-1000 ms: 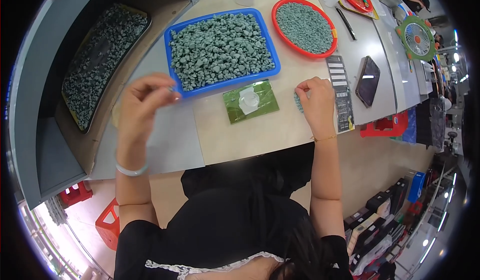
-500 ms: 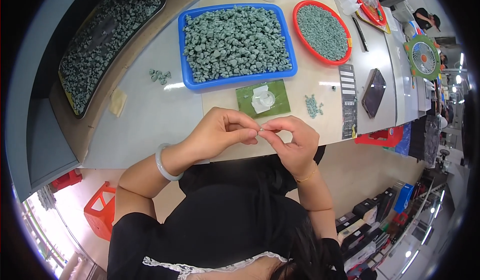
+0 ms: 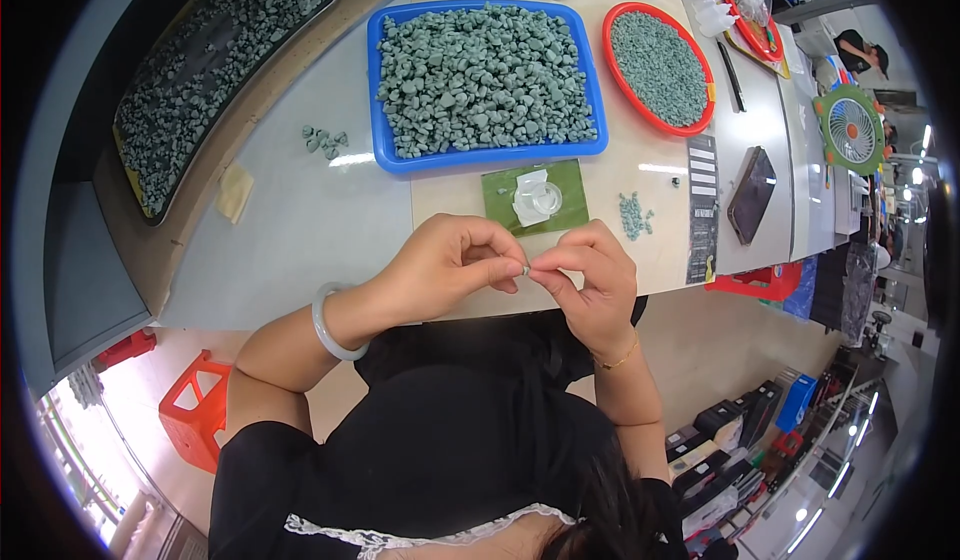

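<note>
My left hand (image 3: 455, 268) and my right hand (image 3: 590, 285) meet above the table's near edge, thumbs and forefingers pinched together. A tiny greenish stone (image 3: 526, 271) shows between the fingertips of both hands; its details are too small to make out. Just beyond the hands lies a green mat (image 3: 500, 213) bearing a white paper scrap and a small clear round dish (image 3: 546, 199). To the right of the mat is a little heap of small pale green stones (image 3: 634, 216). Behind it stands a blue tray (image 3: 400, 167) heaped with larger grey-green stones.
A red round tray (image 3: 690, 130) of fine green stones sits at the back right. Nearer are a dark phone (image 3: 752, 196) and a black printed card (image 3: 703, 230). Several loose stones (image 3: 324, 142) lie left of the blue tray. A dark stone-filled tray (image 3: 225, 60) is at far left.
The view has shifted slightly. My hands stay pinched together; my right fingers have changed their angle around the tiny stone, with the forefinger now more bent.
</note>
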Available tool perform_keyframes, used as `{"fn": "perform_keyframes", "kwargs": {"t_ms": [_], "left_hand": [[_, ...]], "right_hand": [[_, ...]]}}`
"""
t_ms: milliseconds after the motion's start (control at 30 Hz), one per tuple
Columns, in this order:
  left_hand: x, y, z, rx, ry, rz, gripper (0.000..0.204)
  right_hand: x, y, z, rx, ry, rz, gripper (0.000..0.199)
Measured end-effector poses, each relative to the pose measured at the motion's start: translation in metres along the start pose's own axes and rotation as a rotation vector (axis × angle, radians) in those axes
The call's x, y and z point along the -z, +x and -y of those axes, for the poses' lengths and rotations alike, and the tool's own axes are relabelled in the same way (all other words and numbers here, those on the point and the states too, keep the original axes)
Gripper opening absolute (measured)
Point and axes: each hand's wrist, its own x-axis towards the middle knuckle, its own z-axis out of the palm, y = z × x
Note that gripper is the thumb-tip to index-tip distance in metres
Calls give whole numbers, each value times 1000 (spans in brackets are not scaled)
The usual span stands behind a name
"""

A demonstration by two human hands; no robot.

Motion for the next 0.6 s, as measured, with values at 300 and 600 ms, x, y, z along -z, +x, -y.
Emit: {"fn": "perform_keyframes", "kwargs": {"t_ms": [300, 600], "left_hand": [[3, 1, 4, 7, 34, -63, 10], [7, 1, 5, -6, -61, -103, 16]], "right_hand": [[-16, -8, 1, -33, -86, -97, 13], [-4, 6, -13, -17, -261, -117, 12]]}}
